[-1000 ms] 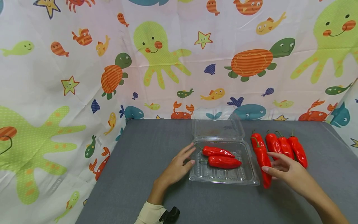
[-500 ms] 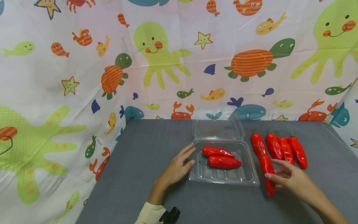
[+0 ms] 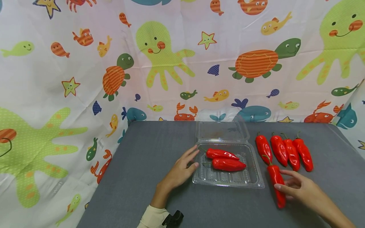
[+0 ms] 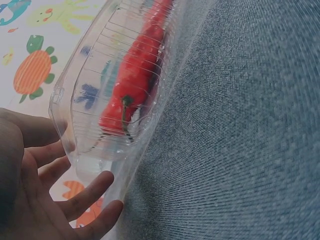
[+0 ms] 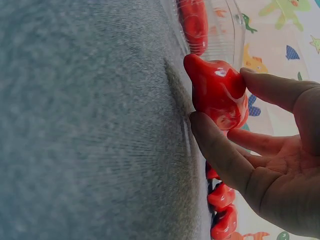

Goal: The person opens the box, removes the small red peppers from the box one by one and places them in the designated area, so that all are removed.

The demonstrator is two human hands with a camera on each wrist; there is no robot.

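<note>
A clear plastic clamshell box (image 3: 228, 183) lies on the table with its lid (image 3: 222, 131) folded back. Two red peppers sit side by side in it, an upper pepper (image 3: 222, 154) and a lower pepper (image 3: 229, 165), stems to the left. My left hand (image 3: 180, 169) is at the box's left side, its fingers loosely spread with the fingertips right at the wall. Right of the box, my right hand (image 3: 303, 190) pinches another red pepper (image 3: 276, 185) between thumb and fingers, its stem pointing away; the right wrist view shows its rounded tip (image 5: 217, 92) up close.
Several more red peppers (image 3: 291, 154) lie in a row at the back right of the grey table (image 3: 154, 145). A cloth (image 3: 176, 38) printed with sea animals hangs behind and to the left. A dark device (image 3: 173, 218) is on the left wrist.
My right hand has drawn its pepper toward me and slightly right, off the leftmost pepper of the row. The left hand and the box have stayed put.
</note>
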